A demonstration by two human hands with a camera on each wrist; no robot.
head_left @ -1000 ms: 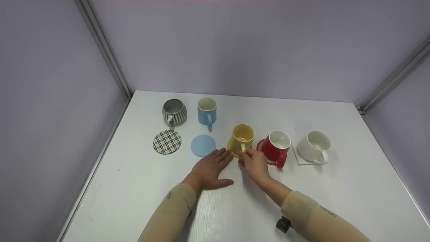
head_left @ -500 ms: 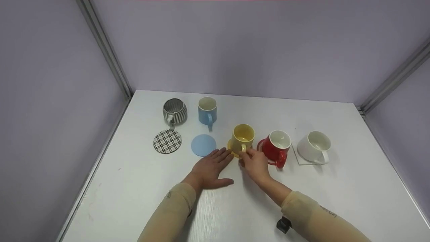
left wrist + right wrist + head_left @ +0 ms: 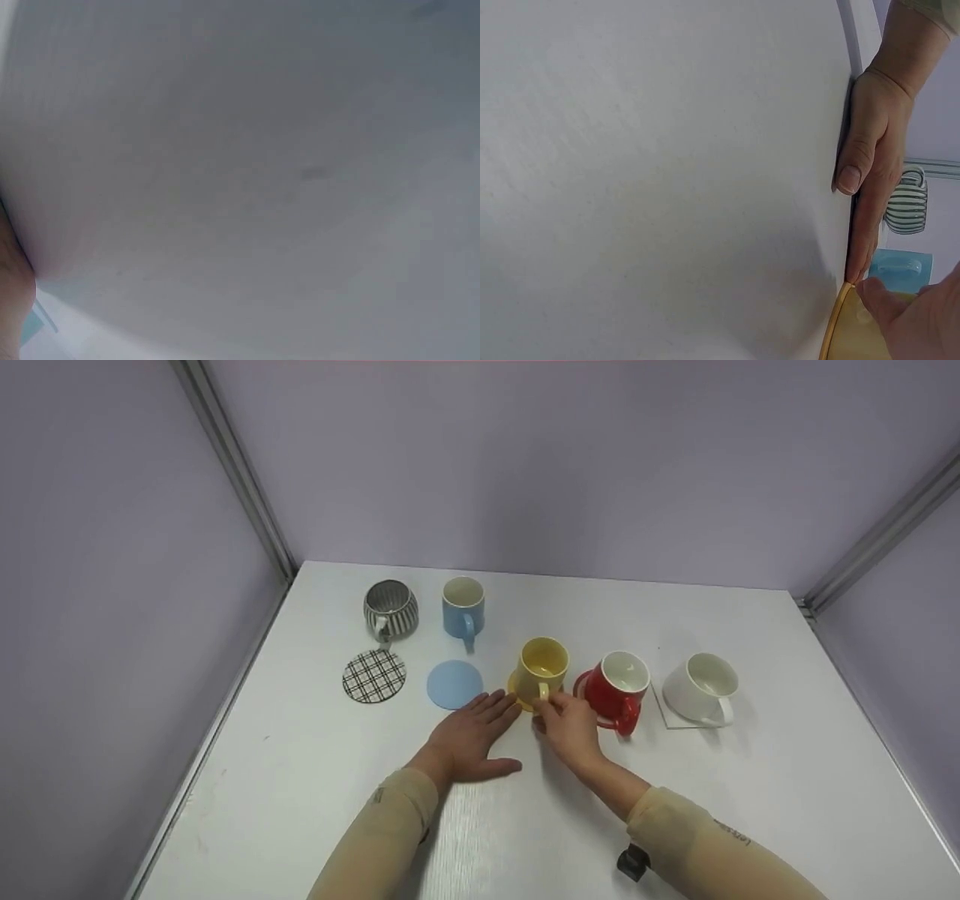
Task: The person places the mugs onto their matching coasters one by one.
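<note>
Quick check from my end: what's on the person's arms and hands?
Left hand and right hand look bare, with no gloves or rings visible. Both sleeves are pale beige. The right one bears dark lettering, too small to read; the left has a small dark mark. A black boxy piece shows beside the right forearm.

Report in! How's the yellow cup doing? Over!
Left grip flat on table, by yellow coaster. Right grip pinching handle of yellow cup. Cup upright on coaster. No blockage seen; red cup close on right.
</note>
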